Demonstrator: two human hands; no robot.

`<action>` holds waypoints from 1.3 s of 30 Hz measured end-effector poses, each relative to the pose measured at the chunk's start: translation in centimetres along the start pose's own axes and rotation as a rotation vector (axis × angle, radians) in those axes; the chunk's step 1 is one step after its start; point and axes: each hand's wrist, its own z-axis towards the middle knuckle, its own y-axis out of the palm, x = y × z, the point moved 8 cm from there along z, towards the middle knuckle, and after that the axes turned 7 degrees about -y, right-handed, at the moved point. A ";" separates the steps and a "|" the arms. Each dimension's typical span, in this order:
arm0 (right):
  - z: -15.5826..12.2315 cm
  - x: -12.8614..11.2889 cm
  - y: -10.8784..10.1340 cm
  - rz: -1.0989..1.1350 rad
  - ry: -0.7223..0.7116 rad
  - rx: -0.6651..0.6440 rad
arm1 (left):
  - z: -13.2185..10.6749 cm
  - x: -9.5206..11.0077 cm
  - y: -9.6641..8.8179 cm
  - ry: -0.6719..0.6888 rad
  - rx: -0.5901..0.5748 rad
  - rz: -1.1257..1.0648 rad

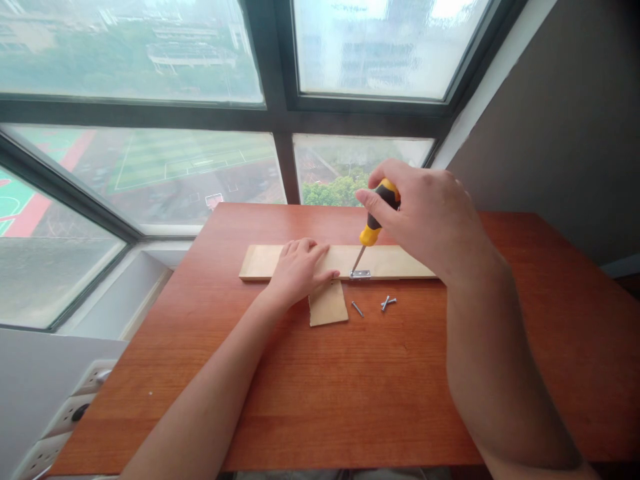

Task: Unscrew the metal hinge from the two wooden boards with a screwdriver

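My right hand (425,213) is wrapped round the yellow and black handle of a screwdriver (371,233). The tool leans, its tip down at the left end of a small metal hinge or bracket (361,274) on the front edge of a long pale wooden board (385,260). Whether a screw sits under the tip is too small to tell. Flat on the board, to the left of the metal piece, rests my left hand (301,268), fingers spread. Just in front of the board lies a small square wooden piece (329,307), partly under my left hand.
One loose screw (357,309) lies right of the square piece, and a few crossed screws (387,303) lie farther right. All rest on a reddish-brown table (320,387). Behind it are windows (200,160); power sockets (75,413) are on the wall at lower left.
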 end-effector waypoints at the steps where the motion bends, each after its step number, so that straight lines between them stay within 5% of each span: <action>1: 0.0 -0.1 0.0 0.016 -0.015 -0.007 | 0.0 0.0 0.0 -0.002 -0.001 -0.001; 6: -0.4 -1.4 0.0 0.156 -0.157 -0.113 | 0.0 0.1 -0.1 -0.007 -0.009 -0.010; 13: -0.2 -0.8 -0.3 0.063 -0.053 -0.040 | 0.0 0.1 0.0 0.002 -0.004 0.007; 20: -0.4 -1.6 0.1 0.188 -0.172 -0.108 | 0.0 0.1 0.0 -0.002 -0.008 0.002; 26: -0.1 -0.4 0.3 -0.015 -0.004 0.011 | 0.1 0.1 0.0 -0.005 -0.014 -0.005; 31: 0.1 -1.0 0.4 0.085 -0.107 0.029 | 0.1 0.0 0.2 -0.007 -0.034 0.004; 37: -0.5 1.2 -3.5 0.270 -0.071 0.330 | 0.1 0.2 0.1 -0.005 -0.019 0.012; 39: -0.7 2.0 -3.9 0.327 -0.043 0.333 | 0.1 0.2 0.1 -0.003 -0.016 0.012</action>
